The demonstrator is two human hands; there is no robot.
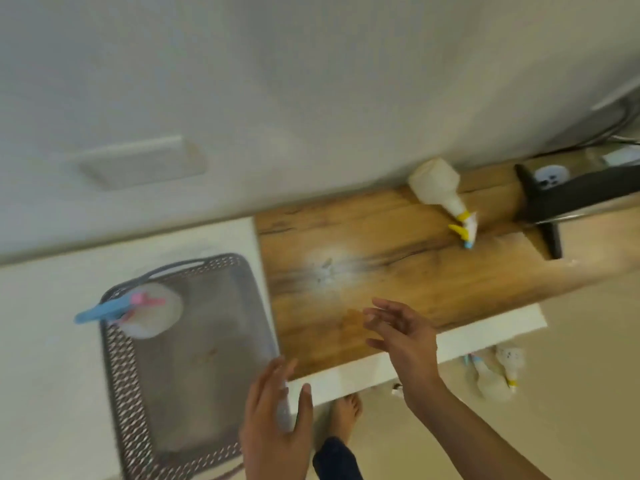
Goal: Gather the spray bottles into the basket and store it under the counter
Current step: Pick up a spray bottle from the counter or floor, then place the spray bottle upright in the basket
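A grey woven basket (124, 368) sits on the white counter at the lower left. Inside it stands a white spray bottle with a blue and pink trigger head (152, 310), near the basket's far left corner. A second white spray bottle with a yellow trigger (441, 195) lies on its side at the back of the wooden counter top, against the wall. A third white spray bottle (495, 375) lies on the floor below the counter's edge. My left hand (277, 420) is open at the basket's right rim. My right hand (401, 334) is open above the wooden top's front edge, holding nothing.
A black bracket-like fixture (540, 206) stands on the wooden counter top (346, 258) at the right, with a white socket behind it. The white wall runs along the back. My bare foot (346, 414) stands on the beige floor below the counter edge.
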